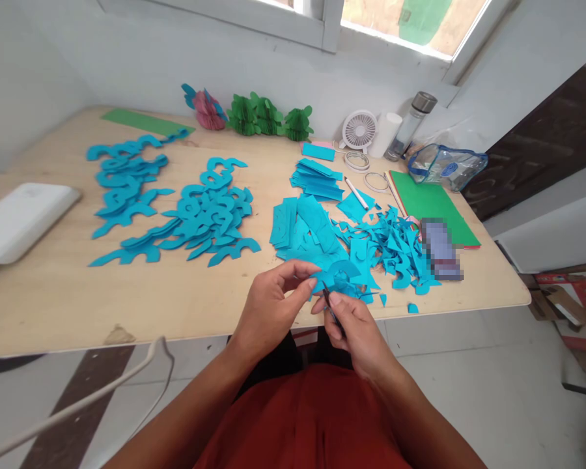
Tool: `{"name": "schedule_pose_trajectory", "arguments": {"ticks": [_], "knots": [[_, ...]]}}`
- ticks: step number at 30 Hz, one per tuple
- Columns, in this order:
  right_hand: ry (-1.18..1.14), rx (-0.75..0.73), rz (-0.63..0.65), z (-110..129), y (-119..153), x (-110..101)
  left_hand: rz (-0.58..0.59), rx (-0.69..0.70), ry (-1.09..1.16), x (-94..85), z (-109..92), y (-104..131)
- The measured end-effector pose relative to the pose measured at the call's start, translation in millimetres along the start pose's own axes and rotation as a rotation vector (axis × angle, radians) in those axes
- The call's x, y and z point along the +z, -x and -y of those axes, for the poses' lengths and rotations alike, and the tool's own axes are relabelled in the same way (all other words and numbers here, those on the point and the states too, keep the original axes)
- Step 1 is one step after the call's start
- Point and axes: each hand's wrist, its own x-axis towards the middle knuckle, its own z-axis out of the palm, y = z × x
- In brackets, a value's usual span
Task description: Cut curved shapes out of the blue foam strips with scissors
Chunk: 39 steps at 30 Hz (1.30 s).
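Note:
My left hand (278, 303) pinches a curved piece of blue paper (342, 268) between thumb and fingers, over the table's near edge. Closed around dark scissors (333, 311), my right hand (354, 332) is just right of the left. The scissors' tip meets the lower side of the held paper; my fingers hide much of the handles. Beyond my hands are flat blue sheets (307, 228), and to their right a heap of blue paper scraps (395, 241). Curved blue cut-outs (209, 215) are piled on the left, with further stacks of cut-outs (129, 176) past them.
Folded green paper decorations (254, 116), a small white fan (359, 130) and a bottle (413, 127) stand along the wall. Green sheets (434, 205), a clear pouch (446, 167) and a blurred-out object (440, 249) are at right. A white device (27, 218) is at left.

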Motion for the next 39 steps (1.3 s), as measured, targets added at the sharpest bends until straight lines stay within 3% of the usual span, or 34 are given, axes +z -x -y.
{"name": "schedule_pose_trajectory", "arguments": {"ticks": [39], "knots": [[-0.013,-0.016,0.005,1.8,-0.2,1.0,0.041,-0.031,0.018,-1.1,-3.5,-1.9]]}}
